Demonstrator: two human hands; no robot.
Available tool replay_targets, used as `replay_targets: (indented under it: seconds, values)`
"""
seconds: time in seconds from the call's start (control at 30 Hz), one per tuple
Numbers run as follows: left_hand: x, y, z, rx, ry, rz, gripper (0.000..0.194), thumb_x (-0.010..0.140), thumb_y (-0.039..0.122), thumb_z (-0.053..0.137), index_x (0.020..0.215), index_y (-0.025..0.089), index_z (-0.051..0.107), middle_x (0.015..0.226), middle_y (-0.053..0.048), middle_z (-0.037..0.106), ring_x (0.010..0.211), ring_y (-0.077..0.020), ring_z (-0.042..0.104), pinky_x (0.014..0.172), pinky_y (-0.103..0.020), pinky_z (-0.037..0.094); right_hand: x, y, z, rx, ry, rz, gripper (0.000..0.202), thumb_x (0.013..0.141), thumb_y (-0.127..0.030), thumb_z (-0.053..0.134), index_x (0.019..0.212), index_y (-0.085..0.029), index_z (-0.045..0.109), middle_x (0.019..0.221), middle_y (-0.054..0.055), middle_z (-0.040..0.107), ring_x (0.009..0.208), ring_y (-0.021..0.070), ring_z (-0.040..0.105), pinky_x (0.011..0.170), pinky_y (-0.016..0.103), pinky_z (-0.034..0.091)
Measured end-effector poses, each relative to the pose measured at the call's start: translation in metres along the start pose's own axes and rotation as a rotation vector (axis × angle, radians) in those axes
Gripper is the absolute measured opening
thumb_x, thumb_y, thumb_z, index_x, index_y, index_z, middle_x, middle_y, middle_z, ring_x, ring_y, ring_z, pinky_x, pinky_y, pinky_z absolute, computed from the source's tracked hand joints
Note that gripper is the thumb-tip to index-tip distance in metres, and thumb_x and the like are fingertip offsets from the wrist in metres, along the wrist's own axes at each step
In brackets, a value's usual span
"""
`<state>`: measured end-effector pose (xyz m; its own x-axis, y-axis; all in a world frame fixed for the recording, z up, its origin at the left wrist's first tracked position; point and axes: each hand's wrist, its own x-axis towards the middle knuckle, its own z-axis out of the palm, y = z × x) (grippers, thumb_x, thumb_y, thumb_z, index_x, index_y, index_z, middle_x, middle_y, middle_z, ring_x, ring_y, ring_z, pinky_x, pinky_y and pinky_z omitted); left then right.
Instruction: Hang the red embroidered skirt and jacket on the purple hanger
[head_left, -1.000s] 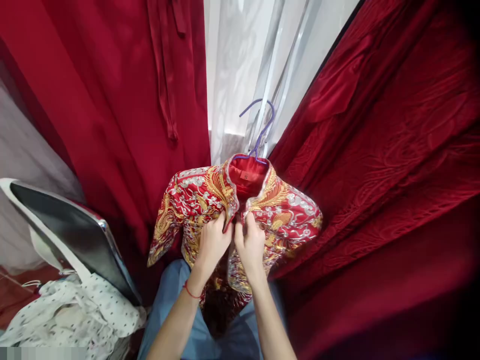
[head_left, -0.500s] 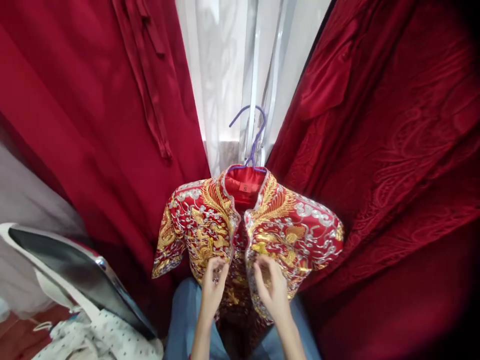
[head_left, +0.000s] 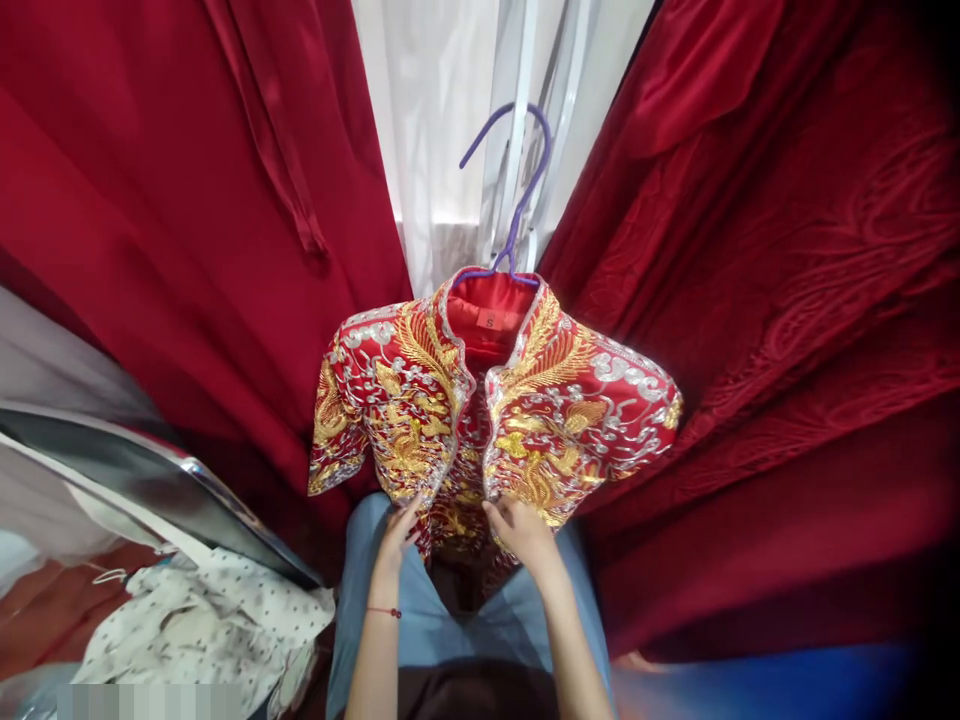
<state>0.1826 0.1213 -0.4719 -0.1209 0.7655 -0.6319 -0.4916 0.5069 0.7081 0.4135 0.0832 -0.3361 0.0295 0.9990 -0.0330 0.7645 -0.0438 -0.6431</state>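
A red short-sleeved embroidered jacket (head_left: 536,425), worked in gold and silver, sits on a purple hanger (head_left: 517,215). Its front hangs apart, and a small tag marked S shows inside the collar. My right hand (head_left: 519,528) is closed, pinching the front edge of the jacket's right-hand panel. On the other panel, the fingertips of my left hand (head_left: 399,538) touch the embroidery low near the edge, with the fingers stretched and apart. A thin red bracelet (head_left: 385,611) circles my left wrist. The jacket's lower part hangs between my knees, partly hidden.
Red cloth (head_left: 195,200) drapes on the left, and patterned dark red cloth (head_left: 787,300) on the right. White straps (head_left: 574,70) hang behind the hanger. At lower left, a dark panel with a shiny rim (head_left: 150,470) stands over white dotted fabric (head_left: 202,630).
The jacket and hanger appear higher in view, the hook larger. My left hand has loosened from a pinch to spread fingers and shifted left. My right hand has moved slightly left along the edge.
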Motion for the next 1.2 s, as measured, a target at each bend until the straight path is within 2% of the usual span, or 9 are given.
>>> replay_targets:
  seconds: [0.17,0.27,0.4,0.57,0.67,0.77,0.87,1.0,1.2]
  values:
    - [0.002,-0.007,-0.004,-0.056,-0.02,0.008,0.022,0.083,0.024,0.073,0.105,0.022,0.07,0.123,-0.008,0.07,0.122,-0.0206,0.064,0.109,-0.032,0.044,0.002,-0.022,-0.004,-0.235,0.344,0.122,0.05,0.088,-0.066,0.056,0.072,-0.02,0.065,0.061,0.005,0.066,0.058,0.02,0.064,0.055,0.025,0.03]
    - [-0.004,-0.012,-0.004,-0.037,-0.176,-0.014,0.022,0.077,0.02,0.078,0.099,0.019,0.073,0.112,-0.009,0.074,0.109,-0.0218,0.069,0.107,-0.035,0.046,0.015,-0.039,-0.002,-0.287,0.454,0.165,0.043,0.095,-0.051,0.051,0.076,-0.017,0.068,0.062,0.008,0.068,0.056,0.018,0.062,0.055,0.026,0.029]
    - [-0.009,-0.021,0.006,0.0,-0.207,-0.041,0.022,0.067,0.018,0.083,0.086,0.014,0.074,0.095,-0.01,0.076,0.096,-0.022,0.07,0.101,-0.037,0.047,0.03,-0.064,0.004,-0.263,0.429,0.075,0.032,0.095,-0.029,0.045,0.087,-0.012,0.071,0.063,0.009,0.068,0.053,0.0151,0.058,0.056,0.026,0.029]
    - [-0.003,-0.035,0.028,-0.041,-0.153,-0.023,0.027,0.062,0.02,0.086,0.082,0.014,0.07,0.084,-0.006,0.074,0.089,-0.0186,0.069,0.092,-0.031,0.048,0.044,-0.093,0.017,0.067,0.328,-0.181,0.031,0.096,-0.031,0.041,0.085,-0.016,0.066,0.07,0.006,0.067,0.063,0.0151,0.059,0.063,0.025,0.036]
    - [-0.002,-0.041,0.032,-0.087,-0.144,0.005,0.027,0.068,0.023,0.083,0.091,0.016,0.07,0.094,-0.005,0.075,0.093,-0.0154,0.068,0.092,-0.027,0.047,0.047,-0.07,0.028,0.311,0.282,-0.16,0.031,0.098,-0.037,0.04,0.087,-0.018,0.063,0.069,0.003,0.064,0.062,0.0143,0.056,0.067,0.025,0.041]
    - [-0.006,-0.043,0.028,-0.11,-0.181,-0.004,0.027,0.073,0.023,0.079,0.097,0.016,0.071,0.103,-0.006,0.076,0.096,-0.0159,0.069,0.096,-0.028,0.047,0.025,-0.016,0.049,0.767,0.003,-0.133,0.036,0.093,-0.052,0.05,0.084,-0.02,0.061,0.073,0.001,0.066,0.065,0.0143,0.06,0.071,0.027,0.048]
    - [-0.01,-0.044,0.025,-0.108,-0.238,-0.025,0.022,0.076,0.018,0.076,0.098,0.017,0.073,0.104,-0.007,0.076,0.096,-0.0168,0.07,0.096,-0.03,0.048,-0.01,0.039,0.079,1.11,-0.218,0.282,0.037,0.075,-0.054,0.073,0.07,-0.019,0.062,0.061,0.001,0.066,0.055,0.013,0.058,0.064,0.027,0.051]
    - [-0.015,-0.046,0.029,-0.086,-0.286,-0.039,0.017,0.077,0.013,0.073,0.094,0.015,0.074,0.105,-0.009,0.076,0.1,-0.0175,0.069,0.093,-0.028,0.048,-0.03,0.076,0.114,1.179,-0.228,0.539,0.035,0.06,-0.042,0.086,0.072,-0.018,0.064,0.064,0.004,0.071,0.055,0.0154,0.065,0.054,0.025,0.049]
    - [-0.02,-0.044,0.033,-0.089,-0.292,-0.013,0.021,0.075,0.014,0.075,0.096,0.015,0.074,0.107,-0.01,0.076,0.102,-0.0183,0.069,0.09,-0.028,0.05,-0.009,0.078,0.134,1.428,-0.1,0.616,0.038,0.055,-0.037,0.088,0.08,-0.022,0.065,0.094,0.005,0.078,0.093,0.0227,0.074,0.077,0.032,0.057]
